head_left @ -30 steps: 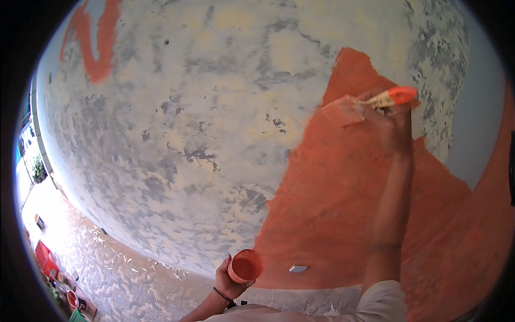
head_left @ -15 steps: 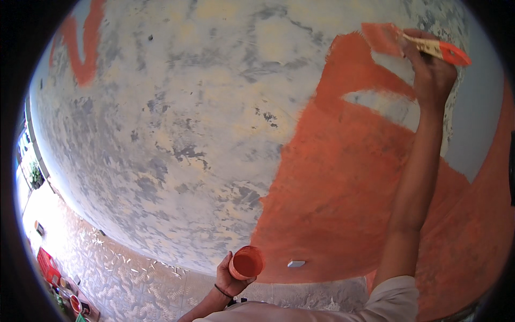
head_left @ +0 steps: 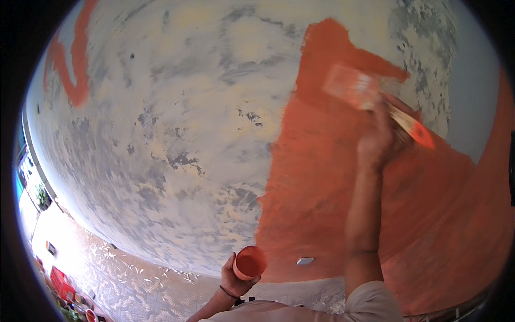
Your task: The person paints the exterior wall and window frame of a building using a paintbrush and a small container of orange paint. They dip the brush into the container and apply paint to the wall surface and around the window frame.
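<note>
My right hand (head_left: pixel 378 134) grips a wide paintbrush (head_left: pixel 410 126) by its wooden handle, which ends in an orange tip. Its bristles, blurred by motion, lie over the orange-painted part of the wall (head_left: pixel 316 188). Low in the middle, my left hand (head_left: pixel 236 279) is wrapped round a small cup of orange paint (head_left: pixel 250 264), tilted so its open top shows. Left of the orange area the wall is patchy grey, white and cream (head_left: pixel 177 118). An orange strip of paint juts right above the brush.
A small white wall fitting (head_left: pixel 305 261) sits low on the orange part. At far left an orange zigzag stroke (head_left: pixel 79 80) marks the wall. On the floor (head_left: pixel 134 284) lie pale scraps, with a red crate (head_left: pixel 63 283), a can (head_left: pixel 50 247) and a plant (head_left: pixel 43 197) beyond.
My right hand and the brush have moved down and left, from the upper right onto the orange area. A pale gap there is now covered in orange. The left hand still holds the cup.
</note>
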The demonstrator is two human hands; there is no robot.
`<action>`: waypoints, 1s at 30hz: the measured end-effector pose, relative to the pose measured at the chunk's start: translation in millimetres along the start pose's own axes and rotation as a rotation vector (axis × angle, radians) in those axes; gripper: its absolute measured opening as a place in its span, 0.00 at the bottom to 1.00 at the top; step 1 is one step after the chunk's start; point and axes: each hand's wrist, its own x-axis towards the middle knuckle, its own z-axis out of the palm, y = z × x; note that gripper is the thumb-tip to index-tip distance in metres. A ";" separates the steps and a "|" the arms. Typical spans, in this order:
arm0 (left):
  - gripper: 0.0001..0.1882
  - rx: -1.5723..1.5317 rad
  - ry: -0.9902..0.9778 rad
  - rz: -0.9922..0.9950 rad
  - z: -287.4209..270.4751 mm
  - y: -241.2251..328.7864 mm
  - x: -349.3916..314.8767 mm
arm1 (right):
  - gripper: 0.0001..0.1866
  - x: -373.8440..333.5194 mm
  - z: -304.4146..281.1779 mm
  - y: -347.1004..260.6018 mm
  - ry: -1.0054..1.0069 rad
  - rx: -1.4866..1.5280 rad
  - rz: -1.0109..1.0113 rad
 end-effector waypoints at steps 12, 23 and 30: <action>0.29 -0.025 0.066 -0.040 -4.2 0.0 -12.8 | 0.07 49.8 -75.4 10.9 0.102 -0.556 -0.344; 0.27 0.015 0.094 -0.112 16.0 -15.6 4.3 | 0.05 -27.8 27.1 3.8 -0.453 -0.280 -0.458; 0.27 -0.037 0.068 -0.106 2.1 -15.5 -2.3 | 0.06 54.1 -86.1 14.7 0.024 -0.424 -0.147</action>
